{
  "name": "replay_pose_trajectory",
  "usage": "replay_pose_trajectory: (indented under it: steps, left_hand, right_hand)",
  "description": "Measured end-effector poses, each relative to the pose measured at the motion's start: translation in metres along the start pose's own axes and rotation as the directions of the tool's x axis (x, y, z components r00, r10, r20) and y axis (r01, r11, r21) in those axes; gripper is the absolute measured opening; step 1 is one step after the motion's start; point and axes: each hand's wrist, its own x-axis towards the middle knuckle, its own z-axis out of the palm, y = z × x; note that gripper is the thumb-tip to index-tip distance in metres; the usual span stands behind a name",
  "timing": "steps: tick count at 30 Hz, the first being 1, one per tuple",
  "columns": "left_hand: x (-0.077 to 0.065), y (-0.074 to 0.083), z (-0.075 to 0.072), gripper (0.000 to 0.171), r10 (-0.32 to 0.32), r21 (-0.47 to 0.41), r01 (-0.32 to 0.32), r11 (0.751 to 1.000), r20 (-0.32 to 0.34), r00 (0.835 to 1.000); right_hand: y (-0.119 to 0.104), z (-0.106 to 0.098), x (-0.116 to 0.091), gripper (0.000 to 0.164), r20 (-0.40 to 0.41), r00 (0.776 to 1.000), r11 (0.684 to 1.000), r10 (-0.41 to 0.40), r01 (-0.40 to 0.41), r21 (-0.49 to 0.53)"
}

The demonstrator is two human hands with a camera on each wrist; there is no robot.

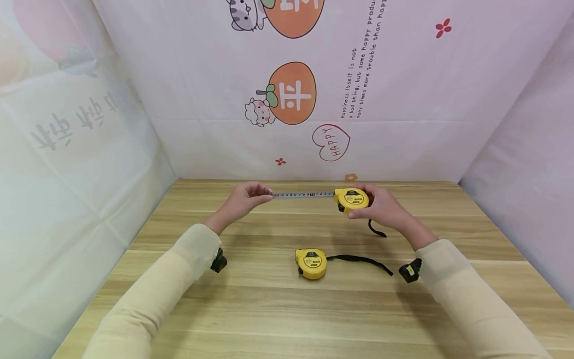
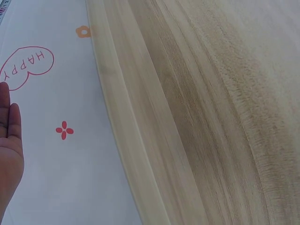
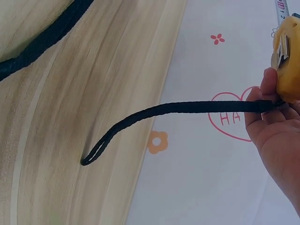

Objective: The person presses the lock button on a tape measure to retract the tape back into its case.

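In the head view my right hand point(image 1: 381, 205) grips the yellow case of a tape measure point(image 1: 354, 199), thumb along its near side. Its blade point(image 1: 300, 195) is drawn out to the left, numbers facing up, and my left hand point(image 1: 244, 199) pinches the free end between thumb and fingers. A black wrist strap point(image 3: 187, 108) hangs from the held case in the right wrist view, where a metal clip shows on the case's back. Only part of the left hand point(image 2: 9, 145) appears in the left wrist view. A second yellow tape measure point(image 1: 311, 264) lies on the table nearer to me.
The second tape measure's black strap point(image 1: 363, 258) stretches to the right over the wooden table point(image 1: 278, 319). A printed white cloth point(image 1: 215, 139) rises behind the table's back edge, with more cloth at both sides. Black wrist cameras sit at both sleeves.
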Motion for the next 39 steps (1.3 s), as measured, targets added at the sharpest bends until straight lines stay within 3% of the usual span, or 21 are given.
replay_pose_trajectory:
  steps: [5,12,39]
  left_hand:
    - [0.000,0.002,0.002,0.020,0.004,0.007,-0.004,1.000,0.002,1.000]
    - [-0.011,0.028,0.006,0.018,0.016,0.013,-0.016,1.000,0.011,1.000]
    - [-0.007,0.027,0.013,0.017,0.034,0.025,-0.034,0.999,0.000,0.999]
  right_hand:
    - [0.000,0.002,0.000,0.076,0.001,1.000,1.000,-0.004,0.004,0.010]
    - [-0.001,0.004,0.001,0.077,-0.002,1.000,1.000,0.001,-0.001,0.022]
    - [-0.007,0.012,0.002,0.073,-0.011,0.999,0.999,-0.032,0.032,0.031]
